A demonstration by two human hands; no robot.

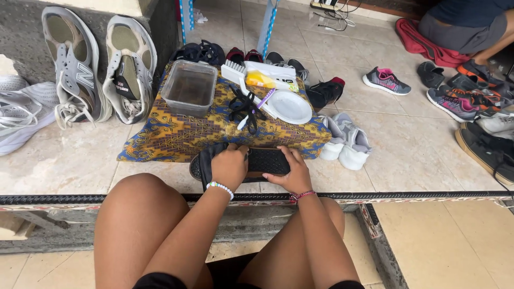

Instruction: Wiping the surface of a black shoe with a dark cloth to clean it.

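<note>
Two hands, left hand (229, 167) and right hand (292, 170), are gripping a black shoe (251, 162) sole-up at lower centre, against the batik-covered tabletop (160, 136); a slipping grip could be knocking the water tub (189, 87) just above, wetting the black laces (244, 107).

Both hands, left hand (229, 167) and right hand (292, 172), grip a black shoe (267, 160).

Left hand (230, 167) and right hand (292, 172) curl closed, side by side.
</note>
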